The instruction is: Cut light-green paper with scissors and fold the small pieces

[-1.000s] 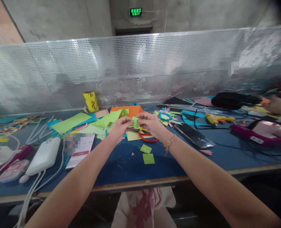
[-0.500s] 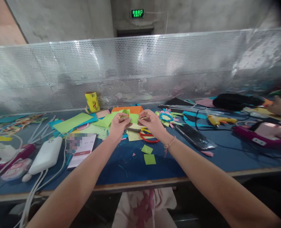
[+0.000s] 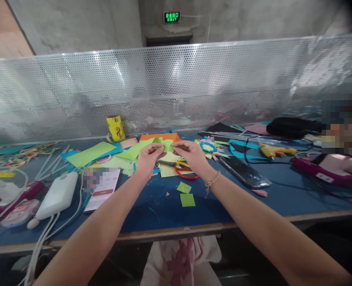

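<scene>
Both my hands are raised over the middle of the blue table, pinching one small green paper piece between them. My left hand grips its left edge with thumb and fingers closed. My right hand, with a string bracelet at the wrist, pinches the right edge. Just below the hands lie red-handled scissors on a pale yellow sheet. Two small green paper squares lie nearer to me on the table.
Green, orange and blue paper sheets are spread at the back left. A paper flower, a dark phone, a yellow glue gun and a pink device lie right. A white power bank, a lit phone and cables lie left. A perforated metal screen stands behind.
My hands have lifted slightly away from me with the green piece, and their pinch has shifted along its edges. The person's hand at the far right is now blurred over.
</scene>
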A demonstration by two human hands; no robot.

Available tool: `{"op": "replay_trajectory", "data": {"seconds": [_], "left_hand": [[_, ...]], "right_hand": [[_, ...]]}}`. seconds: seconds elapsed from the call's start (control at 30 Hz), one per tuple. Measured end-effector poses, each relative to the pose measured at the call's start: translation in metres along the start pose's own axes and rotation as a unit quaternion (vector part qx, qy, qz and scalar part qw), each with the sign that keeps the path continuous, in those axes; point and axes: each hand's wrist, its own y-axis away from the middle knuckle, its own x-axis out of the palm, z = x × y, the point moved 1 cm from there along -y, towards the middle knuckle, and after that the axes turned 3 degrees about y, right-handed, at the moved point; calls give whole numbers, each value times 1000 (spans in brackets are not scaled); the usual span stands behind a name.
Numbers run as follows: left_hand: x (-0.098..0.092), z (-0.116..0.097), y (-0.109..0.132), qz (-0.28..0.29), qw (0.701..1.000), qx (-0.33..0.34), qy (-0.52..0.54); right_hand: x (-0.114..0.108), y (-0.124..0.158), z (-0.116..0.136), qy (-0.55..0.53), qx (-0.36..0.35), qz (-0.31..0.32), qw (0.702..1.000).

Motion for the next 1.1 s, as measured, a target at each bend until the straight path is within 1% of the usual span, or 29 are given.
{"op": "replay_trajectory", "data": {"seconds": [0.13, 0.27, 0.37, 0.43, 0.57, 0.77, 1.1], "left_hand": [[-1, 2, -1, 7, 1000, 10, -16], [-2, 1, 0, 13, 995, 52, -89], [0, -4, 2, 2, 987, 78, -143], [1, -7, 4, -11, 983, 88, -161], [5, -10, 8, -16, 983, 105, -148], [6, -6, 9, -11, 985, 124, -116], [14, -10, 16, -26, 988, 116, -94]], "right_hand": [[-1, -1, -3, -27, 6, -14, 1000], [-1, -2, -2, -23, 2, -6, 1000], [-1, -2, -1, 1, -15, -7, 1000], [0, -1, 0, 12, -22, -16, 1000], [2, 2, 4, 16, -37, -35, 999], [5, 8, 14, 14, -58, -54, 997], [7, 10, 16, 12, -68, -60, 996]]}}
